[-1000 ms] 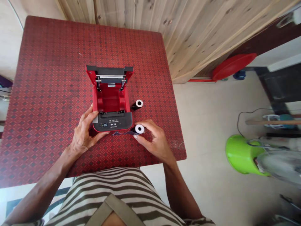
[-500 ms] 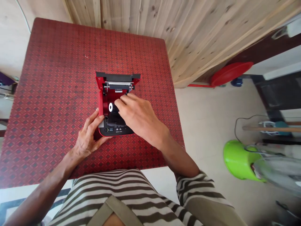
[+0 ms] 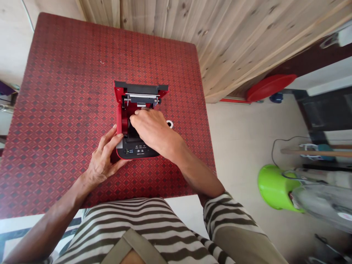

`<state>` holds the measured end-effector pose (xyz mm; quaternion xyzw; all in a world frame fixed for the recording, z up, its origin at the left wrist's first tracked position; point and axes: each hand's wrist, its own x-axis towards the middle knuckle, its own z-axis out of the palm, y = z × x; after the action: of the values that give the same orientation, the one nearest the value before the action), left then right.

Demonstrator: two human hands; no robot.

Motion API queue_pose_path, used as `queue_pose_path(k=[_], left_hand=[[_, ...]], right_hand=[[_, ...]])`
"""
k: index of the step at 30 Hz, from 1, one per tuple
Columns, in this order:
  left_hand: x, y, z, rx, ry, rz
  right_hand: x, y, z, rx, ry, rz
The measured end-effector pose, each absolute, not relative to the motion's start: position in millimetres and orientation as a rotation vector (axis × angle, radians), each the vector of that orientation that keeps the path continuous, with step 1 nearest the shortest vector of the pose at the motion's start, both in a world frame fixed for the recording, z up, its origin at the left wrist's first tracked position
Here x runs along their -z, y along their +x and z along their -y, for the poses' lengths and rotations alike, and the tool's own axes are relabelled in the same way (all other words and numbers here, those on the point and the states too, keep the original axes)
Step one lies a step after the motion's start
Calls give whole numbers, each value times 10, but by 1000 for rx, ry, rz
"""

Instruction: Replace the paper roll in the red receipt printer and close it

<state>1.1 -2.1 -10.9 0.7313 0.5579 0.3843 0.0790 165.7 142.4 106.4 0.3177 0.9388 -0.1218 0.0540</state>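
Note:
A small red and black printer (image 3: 141,151), with its lid (image 3: 143,89) raised, stands on the table. My left hand (image 3: 103,157) grips its left front corner, fingers along the side and thumb near the front panel. Over the open compartment lies my right hand (image 3: 152,128), fingers curled down inside. What those fingers hold is hidden beneath the hand; a dark surface shows just under them. Past the right side of the printer, a white ring with a dark centre (image 3: 169,124) peeks out from behind my right hand.
The printer rests on a red patterned table (image 3: 68,91). Beyond the table is a wooden plank wall (image 3: 187,18). On the floor to the right lie a green bucket (image 3: 271,187) and a red basin (image 3: 271,87).
The dark roll with a white end, earlier visible in my right hand, is out of sight. That hand has moved left and deeper over the compartment. The white ring at the right has come into view.

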Motion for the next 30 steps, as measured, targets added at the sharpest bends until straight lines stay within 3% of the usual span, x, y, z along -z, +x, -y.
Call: queue_pose_path(k=[10, 17, 22, 30], left_hand=[[118, 4, 9, -1147, 2207, -1663], [77, -12, -29, -1169, 2259, -1647], [-60, -53, -37, -1075, 2262, -1637], [-551, -226, -336, -1183, 2279, -1632]], right_hand=[[-1089, 1707, -1461, 408, 977, -2810], [-1068, 2125, -1277, 893, 762, -3041], [-898, 2172, -1258, 1019, 818, -3127], [-865, 2183, -1266, 867, 899, -3237]])
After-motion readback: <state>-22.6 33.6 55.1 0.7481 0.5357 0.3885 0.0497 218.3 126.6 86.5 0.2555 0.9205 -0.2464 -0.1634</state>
